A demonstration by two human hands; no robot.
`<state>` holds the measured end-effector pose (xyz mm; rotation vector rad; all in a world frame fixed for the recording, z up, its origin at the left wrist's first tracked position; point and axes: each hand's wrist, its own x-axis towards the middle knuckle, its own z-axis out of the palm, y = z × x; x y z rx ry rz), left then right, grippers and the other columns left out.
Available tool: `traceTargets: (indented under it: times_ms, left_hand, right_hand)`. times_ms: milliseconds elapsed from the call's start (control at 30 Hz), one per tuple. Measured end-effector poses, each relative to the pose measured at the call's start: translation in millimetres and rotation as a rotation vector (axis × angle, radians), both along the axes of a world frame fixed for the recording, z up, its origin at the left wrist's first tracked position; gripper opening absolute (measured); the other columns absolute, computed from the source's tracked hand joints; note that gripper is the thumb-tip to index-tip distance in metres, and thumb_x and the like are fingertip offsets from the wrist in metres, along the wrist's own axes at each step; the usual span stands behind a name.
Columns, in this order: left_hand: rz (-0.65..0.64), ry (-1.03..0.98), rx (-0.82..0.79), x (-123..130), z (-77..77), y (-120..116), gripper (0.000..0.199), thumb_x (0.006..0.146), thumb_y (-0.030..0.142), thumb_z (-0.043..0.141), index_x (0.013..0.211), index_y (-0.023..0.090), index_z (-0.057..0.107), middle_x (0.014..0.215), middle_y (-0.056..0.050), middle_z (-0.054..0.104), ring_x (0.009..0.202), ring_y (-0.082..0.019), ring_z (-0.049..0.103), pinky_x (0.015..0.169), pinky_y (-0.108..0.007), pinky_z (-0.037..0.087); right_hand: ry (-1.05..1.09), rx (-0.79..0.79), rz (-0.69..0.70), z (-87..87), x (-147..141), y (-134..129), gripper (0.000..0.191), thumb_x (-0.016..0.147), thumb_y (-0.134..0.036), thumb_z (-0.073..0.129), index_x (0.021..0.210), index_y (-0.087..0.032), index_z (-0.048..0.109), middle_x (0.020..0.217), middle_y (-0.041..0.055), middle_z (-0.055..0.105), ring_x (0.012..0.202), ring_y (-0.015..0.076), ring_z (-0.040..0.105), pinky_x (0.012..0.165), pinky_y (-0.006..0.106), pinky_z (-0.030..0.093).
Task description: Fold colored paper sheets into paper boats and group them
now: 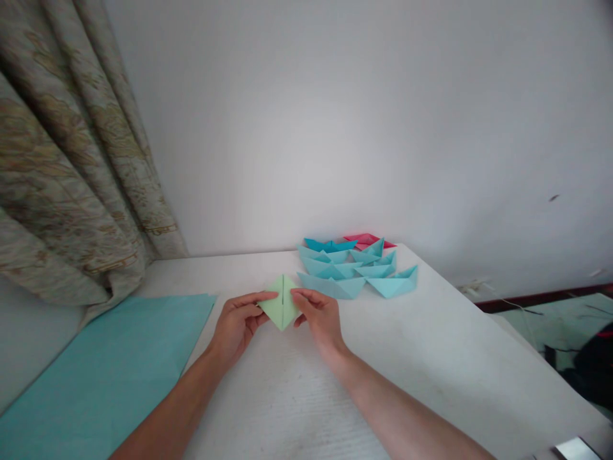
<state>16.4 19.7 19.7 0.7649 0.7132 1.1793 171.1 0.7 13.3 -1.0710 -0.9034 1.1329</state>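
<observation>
A pale green sheet of folded paper (281, 311), diamond-shaped with a dark slit down its middle, is held up just above the white table between both hands. My left hand (240, 319) pinches its left corner, thumb and forefinger closed on the edge. On the opposite corner, my right hand (320, 314) grips with the thumb in front and other fingers partly hidden behind. Behind and to the right of the hands stand several light blue paper boats (330, 286), with a darker blue paper boat (330, 245) and a pink paper boat (366, 240) at the back.
Large teal sheets (119, 364) lie on the left of the white table (421, 377). A patterned curtain (71, 160) hangs at the left, touching the table's back corner. The wall (311, 128) rises behind. Beyond the right edge are a glass surface (546, 319) and a dark object (594, 364).
</observation>
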Motion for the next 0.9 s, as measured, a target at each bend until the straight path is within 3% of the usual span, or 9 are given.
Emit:
traceTargets:
  times_ms: [133,233,333,433,533,733,900]
  left_hand:
    - [-0.003,0.057,0.049,1.0,0.4,-1.5,0.02,0.065,0.02,0.074,0.082,0.01,0.075,0.085,-0.011,0.074,0.075,-0.02,0.067,0.071,-0.029,0.055]
    - [0.003,0.119,0.054,2.2,-0.4,-1.8,0.039,0.066,0.025,0.077,0.103,0.016,0.07,0.087,-0.008,0.074,0.073,-0.017,0.067,0.07,-0.029,0.055]
    - [-0.026,0.183,0.056,1.2,-4.4,-0.1,0.056,0.065,0.028,0.077,0.118,0.019,0.062,0.089,-0.006,0.074,0.075,-0.018,0.067,0.074,-0.033,0.054]
    - [-0.082,0.271,0.093,-0.9,-9.2,2.4,0.046,0.067,0.032,0.075,0.109,0.015,0.068,0.089,-0.007,0.074,0.077,-0.021,0.067,0.075,-0.034,0.053]
    - [-0.103,0.357,0.127,-2.2,-10.7,4.0,0.036,0.067,0.034,0.074,0.096,0.014,0.073,0.082,-0.006,0.074,0.071,-0.02,0.065,0.071,-0.031,0.052]
    - [-0.02,0.551,0.198,-2.0,-3.4,0.7,0.028,0.068,0.037,0.071,0.083,0.013,0.075,0.065,-0.002,0.068,0.058,-0.014,0.056,0.054,-0.022,0.043]
    - [0.03,0.647,0.25,-2.1,1.8,-2.4,0.028,0.072,0.04,0.066,0.078,0.013,0.074,0.064,-0.001,0.066,0.059,-0.014,0.054,0.054,-0.022,0.04]
  right_hand:
    - [-0.065,0.006,-0.032,-4.7,-1.2,3.6,0.021,0.063,-0.03,0.07,0.076,-0.014,0.069,0.055,0.0001,0.059,0.042,0.0097,0.045,0.038,0.024,0.043]
    - [-0.084,0.063,-0.027,-6.6,-0.8,3.1,0.021,0.064,-0.028,0.071,0.079,-0.016,0.064,0.067,0.0014,0.063,0.047,0.0099,0.048,0.037,0.022,0.043]
    - [-0.088,0.062,0.007,-6.9,-0.2,1.9,0.032,0.064,-0.027,0.071,0.094,-0.017,0.062,0.07,0.0009,0.064,0.05,0.0112,0.051,0.038,0.02,0.042]
    - [-0.088,0.023,0.042,-6.3,-0.5,1.3,0.036,0.064,-0.028,0.073,0.097,-0.015,0.065,0.066,0.0008,0.064,0.049,0.0104,0.05,0.04,0.02,0.041]
    - [-0.097,0.005,0.068,-6.0,-1.4,0.8,0.025,0.065,-0.032,0.073,0.081,-0.013,0.071,0.064,0.0027,0.065,0.048,0.0098,0.049,0.042,0.021,0.039]
    - [-0.114,0.003,0.15,-8.2,-2.4,0.1,0.021,0.064,-0.034,0.073,0.067,-0.013,0.072,0.051,0.0,0.059,0.044,0.0091,0.045,0.042,0.022,0.035]
    - [-0.136,-0.04,0.233,-10.0,-3.0,-1.3,0.021,0.063,-0.034,0.073,0.061,-0.013,0.069,0.051,0.0006,0.059,0.044,0.01,0.046,0.042,0.023,0.035]
